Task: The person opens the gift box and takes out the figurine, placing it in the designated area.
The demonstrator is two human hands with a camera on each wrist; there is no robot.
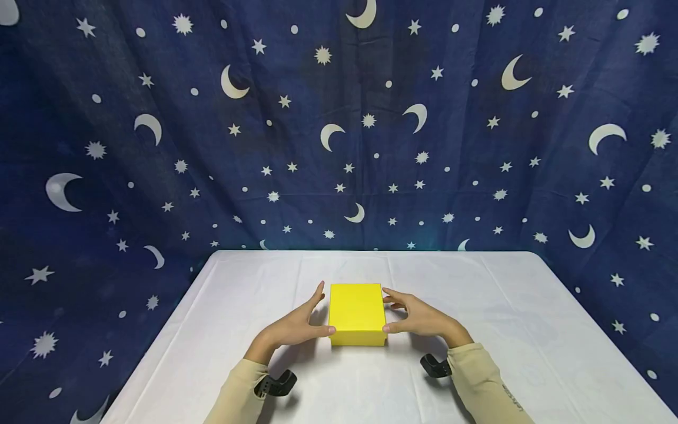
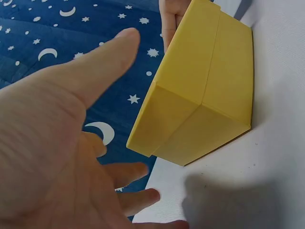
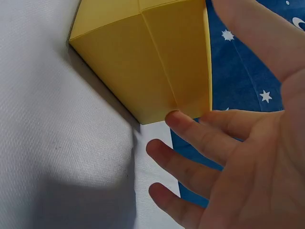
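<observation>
A closed yellow box (image 1: 357, 307) with a lid sits on the white-covered table. My left hand (image 1: 296, 324) is at its left side, thumb near the front corner and fingers spread. In the left wrist view a gap shows between that hand (image 2: 62, 129) and the box (image 2: 205, 86). At the right side is my right hand (image 1: 424, 318), thumb by the front edge and fingers toward the back corner. Seen from the right wrist, fingertips of this hand (image 3: 238, 157) overlap the box's (image 3: 143, 62) far edge; whether they touch, I cannot tell. Neither hand grips it.
The white cloth (image 1: 254, 277) covers the table, with its far edge against a dark blue curtain (image 1: 296, 147) printed with moons and stars. Black wrist devices (image 1: 278, 384) sit below both hands, beside beige sleeves (image 1: 238, 391).
</observation>
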